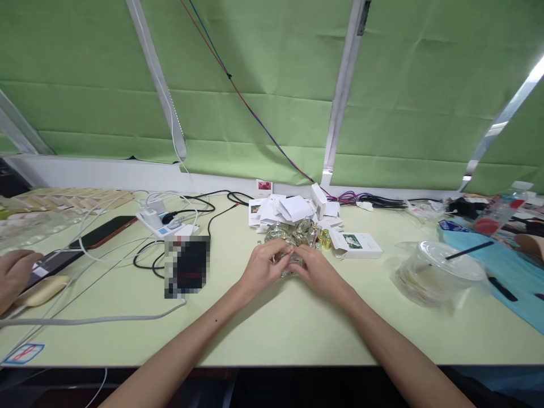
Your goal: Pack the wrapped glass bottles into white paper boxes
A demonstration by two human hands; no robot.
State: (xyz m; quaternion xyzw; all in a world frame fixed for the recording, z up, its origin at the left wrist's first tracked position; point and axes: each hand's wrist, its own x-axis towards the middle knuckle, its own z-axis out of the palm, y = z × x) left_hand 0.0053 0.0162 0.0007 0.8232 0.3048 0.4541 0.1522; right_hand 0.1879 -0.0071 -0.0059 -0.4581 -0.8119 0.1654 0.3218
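Observation:
My left hand (264, 264) and my right hand (318, 271) meet above the middle of the table, fingertips together. Both are closed in a pinch around something small that the fingers mostly hide. Right behind and under them lies a pile of clear, shiny glass-like pieces (305, 228), too small to name for sure. A few gold-coloured pieces (325, 240) sit at its right side. Behind the pile is a heap of white papers and small boxes (294, 208). Near my right hand, a white box with a dark green picture (357, 245) lies flat.
To the left are a pixelated dark device (190, 266), a white power strip (159, 224) and tangled cables. Another person's hand (15, 277) rests by a long dark phone-like object (108, 231). A lidded plastic cup (442, 272) with a black straw stands right, beside blue cloth (480, 249).

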